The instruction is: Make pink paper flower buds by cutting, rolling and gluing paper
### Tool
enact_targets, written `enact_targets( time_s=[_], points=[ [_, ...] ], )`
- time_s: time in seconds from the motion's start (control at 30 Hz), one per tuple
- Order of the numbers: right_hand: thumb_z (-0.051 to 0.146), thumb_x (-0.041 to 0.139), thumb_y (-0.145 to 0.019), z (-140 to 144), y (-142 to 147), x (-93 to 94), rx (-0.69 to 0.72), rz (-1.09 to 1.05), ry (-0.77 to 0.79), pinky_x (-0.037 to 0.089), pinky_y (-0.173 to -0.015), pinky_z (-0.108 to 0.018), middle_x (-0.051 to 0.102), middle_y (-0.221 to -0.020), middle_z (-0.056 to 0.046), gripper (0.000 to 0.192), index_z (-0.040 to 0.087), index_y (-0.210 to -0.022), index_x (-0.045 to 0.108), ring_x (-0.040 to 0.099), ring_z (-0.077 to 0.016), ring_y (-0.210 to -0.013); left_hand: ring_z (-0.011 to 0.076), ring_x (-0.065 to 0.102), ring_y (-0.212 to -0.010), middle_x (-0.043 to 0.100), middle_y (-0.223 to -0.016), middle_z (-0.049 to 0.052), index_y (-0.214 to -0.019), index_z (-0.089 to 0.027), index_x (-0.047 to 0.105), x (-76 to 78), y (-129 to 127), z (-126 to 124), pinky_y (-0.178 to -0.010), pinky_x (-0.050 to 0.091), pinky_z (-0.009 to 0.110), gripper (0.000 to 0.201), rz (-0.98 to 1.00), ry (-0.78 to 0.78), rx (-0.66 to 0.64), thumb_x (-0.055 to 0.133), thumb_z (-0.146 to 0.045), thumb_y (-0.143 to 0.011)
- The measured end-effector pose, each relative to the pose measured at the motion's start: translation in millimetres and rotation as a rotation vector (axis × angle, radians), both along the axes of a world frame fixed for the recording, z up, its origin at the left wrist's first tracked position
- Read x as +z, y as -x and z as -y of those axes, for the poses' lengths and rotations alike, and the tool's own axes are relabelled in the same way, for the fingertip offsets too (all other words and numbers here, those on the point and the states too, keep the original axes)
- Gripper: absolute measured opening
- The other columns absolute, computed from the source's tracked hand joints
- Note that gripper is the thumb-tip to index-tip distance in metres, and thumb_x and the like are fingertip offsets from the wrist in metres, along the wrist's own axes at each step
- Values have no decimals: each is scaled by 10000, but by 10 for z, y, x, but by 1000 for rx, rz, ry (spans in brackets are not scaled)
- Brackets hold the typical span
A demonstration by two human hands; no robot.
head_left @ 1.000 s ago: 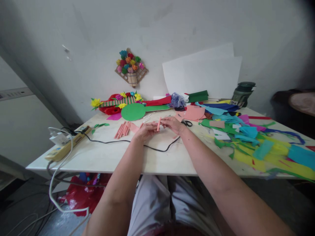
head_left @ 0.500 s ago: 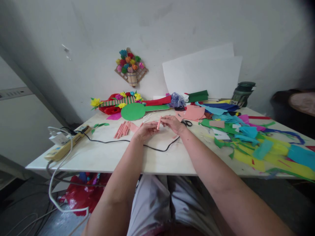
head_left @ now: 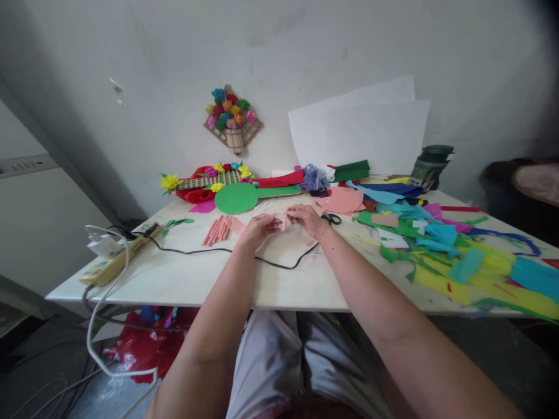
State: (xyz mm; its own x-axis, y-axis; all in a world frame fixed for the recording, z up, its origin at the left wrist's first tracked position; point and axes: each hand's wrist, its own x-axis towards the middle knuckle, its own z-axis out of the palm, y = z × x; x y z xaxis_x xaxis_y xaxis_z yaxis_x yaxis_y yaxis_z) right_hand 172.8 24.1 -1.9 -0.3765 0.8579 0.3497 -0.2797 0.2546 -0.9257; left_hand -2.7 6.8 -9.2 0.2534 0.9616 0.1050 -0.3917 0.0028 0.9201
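My right hand [head_left: 304,219] pinches a thin pink paper roll [head_left: 285,220], which stands nearly upright between thumb and fingers. Just left of it, my left hand [head_left: 262,228] has its fingers curled together; what they hold, if anything, is too small to make out. Several similar pink paper rolls [head_left: 216,230] lie side by side to the left, beside a flat pink paper piece [head_left: 236,226]. Black-handled scissors [head_left: 332,219] rest by my right wrist, partly hidden by it.
A black cable [head_left: 192,252] crosses the table under my forearms to a power strip [head_left: 117,256] at the left. Coloured paper scraps [head_left: 437,238] cover the right side. Behind stand a green disc [head_left: 236,199], tangled purple yarn [head_left: 314,178] and a dark bottle [head_left: 430,166].
My left hand has drawn slightly left, away from the pink roll's lower end. The roll stays in my right hand and stands a little more upright.
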Motion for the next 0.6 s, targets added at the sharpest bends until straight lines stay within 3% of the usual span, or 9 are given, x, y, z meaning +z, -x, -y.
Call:
enact_targets(
  time_s=[0.13, 0.3, 0.6],
  points=[
    [253, 636, -625, 20, 27, 11, 26, 29, -23, 304, -604, -259, 524, -575, 19, 114, 148, -662, 657, 423, -102, -571, 142, 600, -630, 659, -691, 82, -736, -80, 686, -10, -10, 22, -621, 487, 261, 236, -30, -33, -95, 733, -267, -601],
    [277, 591, -665, 43, 57, 28, 166, 57, -110, 340, -672, -288, 549, -598, -4, 127, 162, -659, 645, 471, -135, -630, 158, 613, -661, 678, -749, 111, -749, -76, 693, 10, -10, 47, -631, 483, 265, 267, -29, 2, -160, 758, -275, -585],
    [296, 608, -636, 77, 79, 49, 161, 37, -56, 321, -626, -282, 559, -626, -13, 164, 155, -701, 660, 437, -127, -607, 133, 581, -619, 648, -668, 89, -726, -74, 699, 20, -10, 72, -612, 442, 239, 288, -23, -24, -209, 783, -306, -577]
  ],
)
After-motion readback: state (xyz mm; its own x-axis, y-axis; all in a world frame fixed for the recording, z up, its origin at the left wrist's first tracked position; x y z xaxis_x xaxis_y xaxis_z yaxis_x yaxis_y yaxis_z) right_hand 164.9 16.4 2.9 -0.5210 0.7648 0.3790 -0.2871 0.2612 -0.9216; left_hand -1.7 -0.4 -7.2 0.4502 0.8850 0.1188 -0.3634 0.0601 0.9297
